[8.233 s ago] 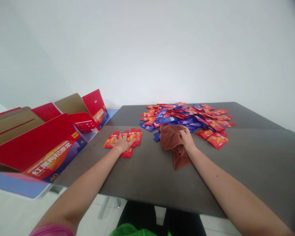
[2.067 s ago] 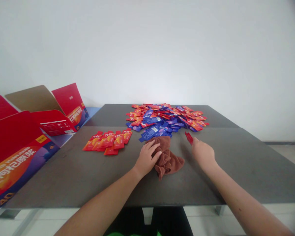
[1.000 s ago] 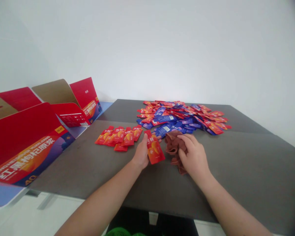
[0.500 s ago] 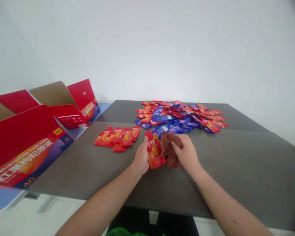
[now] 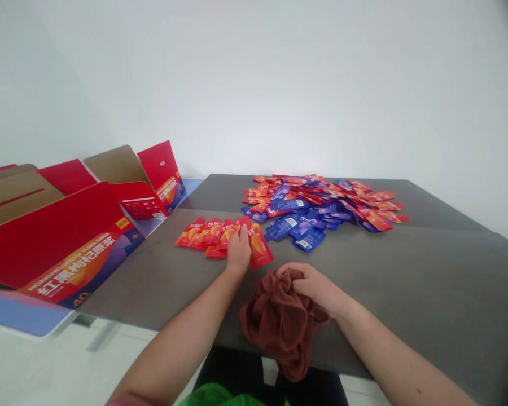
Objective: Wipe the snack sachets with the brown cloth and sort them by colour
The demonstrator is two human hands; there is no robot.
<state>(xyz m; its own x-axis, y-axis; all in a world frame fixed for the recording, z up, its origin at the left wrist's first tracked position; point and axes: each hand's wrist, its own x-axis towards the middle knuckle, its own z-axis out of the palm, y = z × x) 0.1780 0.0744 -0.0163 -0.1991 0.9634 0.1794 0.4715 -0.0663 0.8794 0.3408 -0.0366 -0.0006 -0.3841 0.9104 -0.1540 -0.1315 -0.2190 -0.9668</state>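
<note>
My left hand (image 5: 239,251) is closed on a red pouch (image 5: 259,246) with an orange fruit print, at the right end of a small group of red pouches (image 5: 201,234) on the grey table. A crumpled brown cloth (image 5: 281,321) hangs from my right hand (image 5: 315,285), whose fingers are pinched on it near the table's front edge. Beyond both hands lies a large heap of red and blue pouches (image 5: 322,200). A blue pouch (image 5: 310,240) lies at the heap's near side.
Red open cartons (image 5: 68,237) with raised flaps stand to the left, on a blue surface (image 5: 21,313) beside the grey table (image 5: 406,293). A white wall (image 5: 279,84) rises behind the table.
My left hand has carried the red pouch left and away from me, to the small group. My right hand has drawn the brown cloth back toward me, off the pouch.
</note>
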